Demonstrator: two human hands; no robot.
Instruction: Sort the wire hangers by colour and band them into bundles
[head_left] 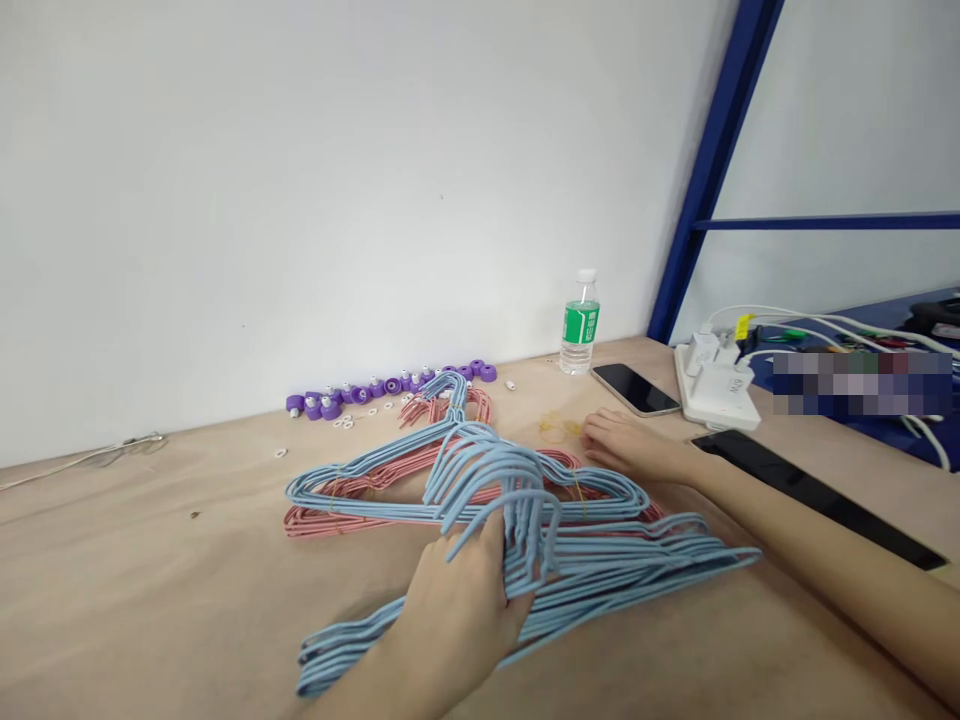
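Observation:
My left hand (469,590) is wrapped round the necks of a bundle of light blue wire hangers (615,590), with their hooks pointing up and towards the far side. Behind it lies another stack of blue hangers (360,470), tied with thin yellow bands. Under that stack are pink hangers (345,525). My right hand (622,445) rests on the table beyond the hangers, its fingers bent and together. Its fingertips are at a few yellow rubber bands (555,428); whatever is between them is hidden.
Purple caps (322,408) and small white rings line the wall. At the back stand a green-labelled water bottle (580,325), a phone (636,388) and a white power strip (716,390) with cables. A long black panel (810,490) lies beyond my right forearm.

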